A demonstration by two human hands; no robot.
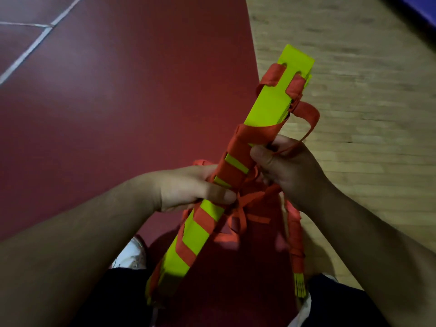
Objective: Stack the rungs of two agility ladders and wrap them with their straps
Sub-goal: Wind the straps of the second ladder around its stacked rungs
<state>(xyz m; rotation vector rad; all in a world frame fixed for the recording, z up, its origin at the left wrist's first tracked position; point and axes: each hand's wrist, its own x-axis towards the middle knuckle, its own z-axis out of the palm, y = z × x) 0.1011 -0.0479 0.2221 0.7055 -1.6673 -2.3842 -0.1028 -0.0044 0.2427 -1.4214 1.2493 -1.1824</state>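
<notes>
Midair, the stacked yellow rungs (271, 102) slant above the red floor (118, 114), partly wound in orange strap (238, 142). The left grip (191, 187) clamps around the bundle's middle; the right grip (287, 166) pinches the strap beside it.

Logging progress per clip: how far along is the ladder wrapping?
Done: rungs stacked, orange strap spiralled round their lower half. In hand: the left hand grips the stack, the right hand pinches the strap mid-stack. Left: the upper stretch is unwrapped; loose strap dangles below.
</notes>
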